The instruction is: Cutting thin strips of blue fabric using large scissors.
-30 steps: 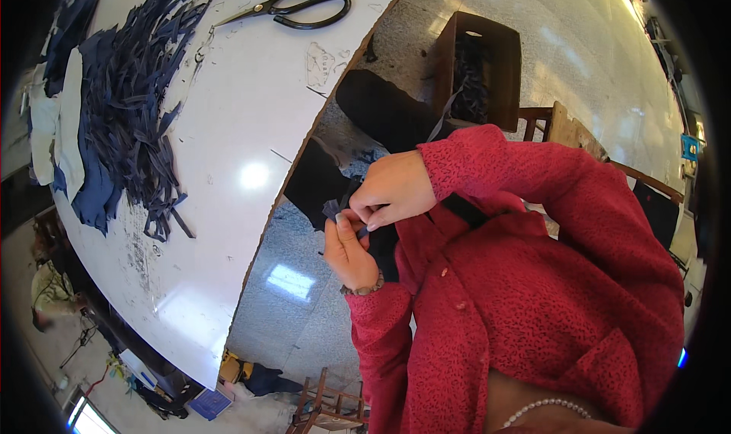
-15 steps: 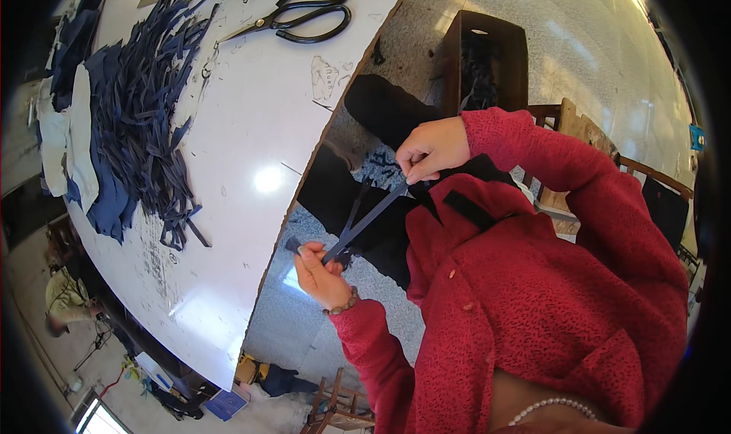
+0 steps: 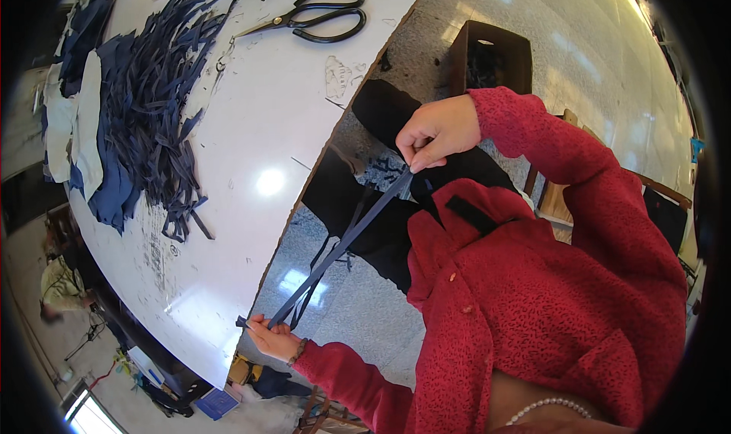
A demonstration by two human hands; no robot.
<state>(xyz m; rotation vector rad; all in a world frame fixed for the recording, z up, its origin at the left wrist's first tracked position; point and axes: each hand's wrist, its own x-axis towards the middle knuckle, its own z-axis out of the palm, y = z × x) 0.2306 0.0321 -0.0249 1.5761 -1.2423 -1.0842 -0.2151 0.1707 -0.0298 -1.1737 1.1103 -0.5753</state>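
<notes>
A long blue-grey fabric strip [image 3: 343, 245] is stretched taut, slanting between my two hands. My right hand [image 3: 440, 135] pinches its upper end between thumb and fingers, over my lap. At the lower end, my left hand [image 3: 272, 338] is closed round the strip beside the table's edge, and a short dark end sticks out past the thumb. Thinner dark strips [image 3: 311, 283] hang below the taut one, over my black-clad legs and the floor. On the white table [image 3: 251, 129] a heap of dark blue strips [image 3: 156, 106] lies at the left.
Black-handled scissors [image 3: 320, 17] rest at the table's far side. Pale and blue cloth pieces [image 3: 87, 129] lie beside the heap. A brown box [image 3: 525, 57] with dark scraps stands on the floor, near a wooden chair [image 3: 554, 202]. Another person [image 3: 62, 285] is at far left.
My left hand has moved down and left, away from my right hand, drawing out a longer stretch of the strip. My right hand has barely moved and still pinches its end.
</notes>
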